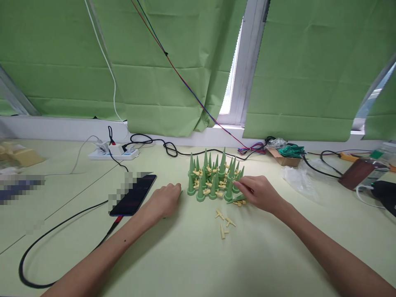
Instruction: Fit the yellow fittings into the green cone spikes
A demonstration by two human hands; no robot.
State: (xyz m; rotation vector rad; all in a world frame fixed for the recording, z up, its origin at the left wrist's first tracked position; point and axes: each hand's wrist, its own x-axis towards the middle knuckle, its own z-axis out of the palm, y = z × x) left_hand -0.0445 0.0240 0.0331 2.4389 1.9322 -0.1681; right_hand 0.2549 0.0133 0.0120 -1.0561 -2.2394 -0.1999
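Risk 1: toppling the cone cluster [214,178]. Upright green cones packed close on narrow bases, right hand [261,193] touching the near-right edge of the pack. Any sideways nudge from fingers or wrist likely to knock over several at once.

Risk 2: lying cone [236,199] under the right fingertips, on its side and round, so liable to roll off across the smooth table [192,255] if pinched off-centre.

Risk 3: loose cream connectors [225,222] scattered just in front of the pack, between both forearms. Small and light; easy to sweep away with a forearm or sleeve-level drag of the right arm.

Risk 4: phone [134,194] with its black cable [62,222] just left of the left hand [166,200]. Snagging the cable with the left forearm could drag the phone.

Hands: right one partly curled, fingertips resting on the lying cone and against the front-right cones; firm grip or mere touch, cannot tell. Left one loosely closed, knuckles up, resting on the table just left of the pack, apparently holding nothing, though the palm side is hidden.

Position: cone cluster centred between both hands, slightly beyond them, nearer the right. Cream connectors also wedged among the upright cones. Power strip [114,154] well behind the left hand, plastic bag [297,178] to the right, both clear of the work.
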